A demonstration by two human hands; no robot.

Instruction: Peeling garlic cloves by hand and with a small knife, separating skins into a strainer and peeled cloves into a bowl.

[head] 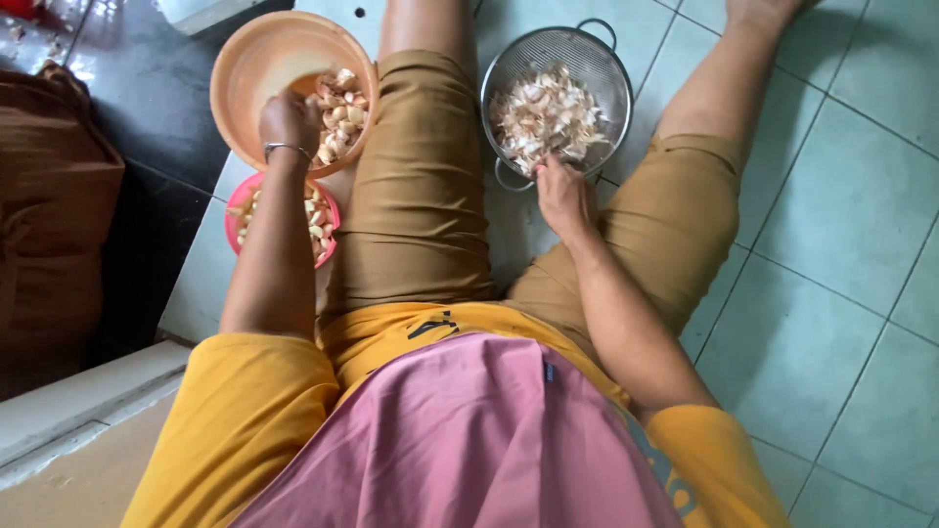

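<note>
Your left hand (289, 122), upper left of the frame, reaches curled into the tilted orange bowl (256, 61) of garlic cloves (340, 112), though whether the fingers pinch one you cannot tell; your right hand (562, 191) rests closed at the near rim of the metal colander (597, 49) of papery skins (546, 115). A pink bowl (235, 220) of cloves sits under your left forearm, probably for easy reach. You sit legs apart on pale green floor tiles (841, 215), dark flooring at far left.

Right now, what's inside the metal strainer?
The strainer holds a pile of papery garlic skins. The right hand rests at its near rim. Whatever lies beneath the pile is covered, so it cannot be seen.
</note>
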